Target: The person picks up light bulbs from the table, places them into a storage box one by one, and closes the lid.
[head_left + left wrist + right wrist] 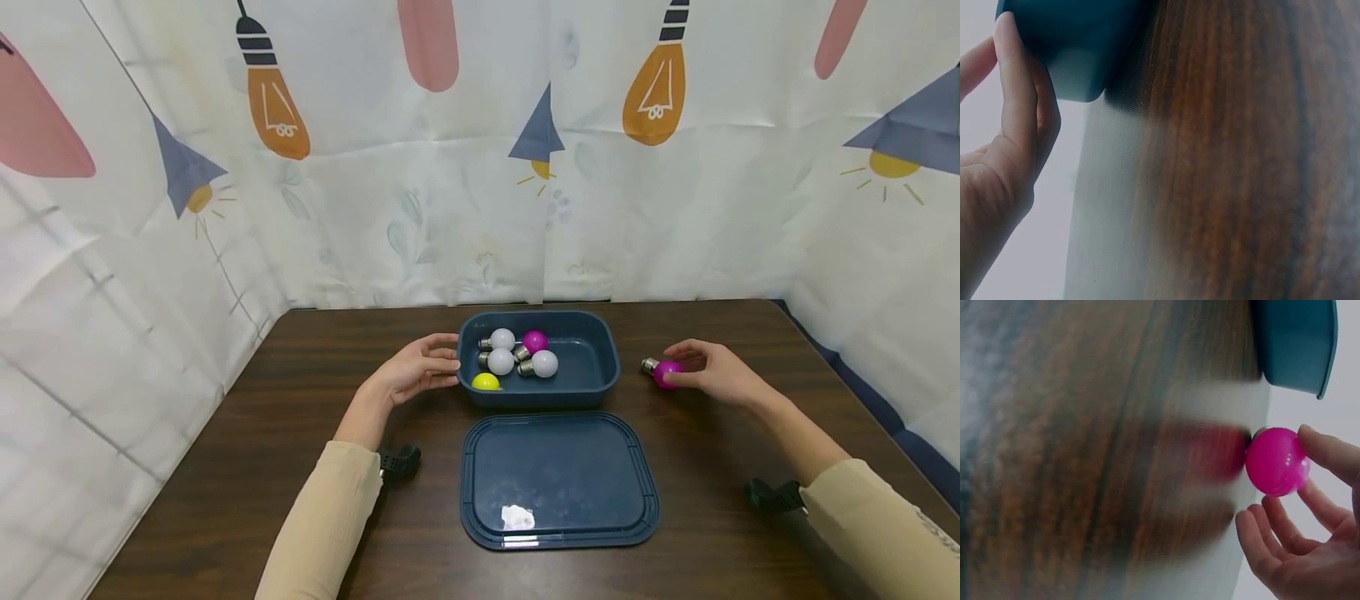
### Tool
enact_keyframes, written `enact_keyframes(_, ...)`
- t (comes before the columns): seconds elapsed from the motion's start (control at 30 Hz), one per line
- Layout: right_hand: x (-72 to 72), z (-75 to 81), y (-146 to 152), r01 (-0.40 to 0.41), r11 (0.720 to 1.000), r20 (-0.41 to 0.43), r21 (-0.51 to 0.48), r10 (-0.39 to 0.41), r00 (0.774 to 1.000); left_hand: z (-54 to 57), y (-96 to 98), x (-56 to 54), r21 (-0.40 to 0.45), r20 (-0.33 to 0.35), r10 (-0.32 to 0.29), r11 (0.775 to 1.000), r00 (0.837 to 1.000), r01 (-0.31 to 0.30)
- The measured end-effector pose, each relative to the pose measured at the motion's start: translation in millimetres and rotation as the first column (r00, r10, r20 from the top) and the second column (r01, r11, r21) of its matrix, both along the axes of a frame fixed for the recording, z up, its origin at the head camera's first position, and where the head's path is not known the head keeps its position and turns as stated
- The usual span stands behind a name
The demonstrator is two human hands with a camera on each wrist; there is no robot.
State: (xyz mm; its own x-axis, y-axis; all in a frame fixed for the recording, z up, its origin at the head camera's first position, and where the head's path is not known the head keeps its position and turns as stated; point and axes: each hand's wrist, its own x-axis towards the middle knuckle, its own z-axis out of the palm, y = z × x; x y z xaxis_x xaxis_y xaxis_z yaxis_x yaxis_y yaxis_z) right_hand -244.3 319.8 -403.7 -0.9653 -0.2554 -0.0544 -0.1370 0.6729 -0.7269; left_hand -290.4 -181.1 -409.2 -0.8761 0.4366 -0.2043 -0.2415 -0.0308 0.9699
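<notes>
A dark blue box (pixel 592 358) holds several small light bulbs: white bulbs (pixel 545 364), a magenta bulb (pixel 535 341) and a yellow bulb (pixel 486 382). My left hand (pixel 420 367) touches the left wall of this box with nearly straight fingers; its fingertips (pixel 1007 28) meet the wall in the left wrist view. To the right of the box, my right hand (pixel 708 371) pinches a second magenta bulb (pixel 1277 461) by its globe, between thumb and fingers. That bulb lies low at the table surface, its metal screw base (pixel 649 365) pointing left.
A dark blue lid (pixel 558 479) lies flat on the brown wooden table (pixel 247 467), just in front of the box. Behind the table hangs a white curtain (pixel 465 208) printed with lamps; it also runs along the left and right sides.
</notes>
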Motion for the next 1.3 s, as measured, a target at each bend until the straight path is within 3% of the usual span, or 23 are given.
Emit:
enact_keyframes(0.37,1.8,-0.6,-0.3,-0.001,1.000,-0.008,-0.007,0.001,1.000,1.5,0.7,0.7,-0.015,0.006,0.005,1.000,1.000,-0.005)
enact_keyframes(0.7,2.7,12.5,-5.8,0.022,0.991,0.047,-0.133,-0.016,0.999,0.3,-0.9,-0.7,-0.014,0.002,0.007,1.000,1.000,-0.007)
enact_keyframes(0.97,0.3,23.1,-11.6,-0.031,0.994,-0.039,-0.106,0.027,0.999,1.2,-0.7,-0.7,-0.013,0.001,0.003,1.000,1.000,-0.003)
enact_keyframes(1.3,-2.6,34.7,-16.7,-0.051,0.993,-0.066,-0.108,0.045,0.997,1.5,-0.3,-1.3,-0.014,0.018,0.012,1.000,1.000,-0.011)
